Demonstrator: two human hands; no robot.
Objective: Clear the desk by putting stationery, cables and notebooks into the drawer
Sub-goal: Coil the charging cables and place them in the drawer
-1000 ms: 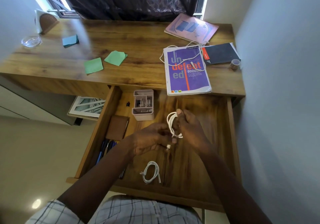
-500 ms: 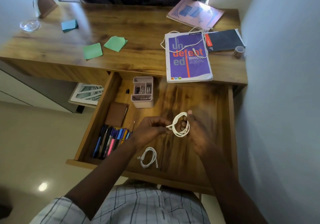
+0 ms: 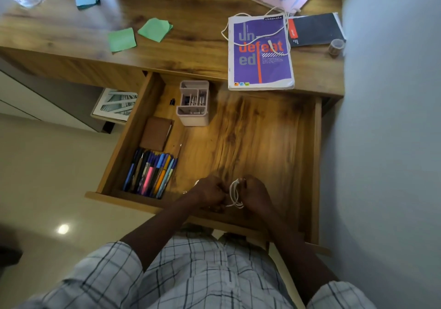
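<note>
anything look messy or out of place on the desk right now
A loose white cable sprawls uncoiled across the purple notebook, and that notebook overhangs the desk edge above the open drawer.

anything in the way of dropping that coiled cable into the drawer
Nothing visible blocks it. Both the left hand and the right hand hold the coiled cable right over the open drawer, whose wood floor beside the hands is bare. The pens lie off to the left.

Bare forearms – short sleeves [image 3: 114, 258] of a white shirt checked with dark lines
</note>
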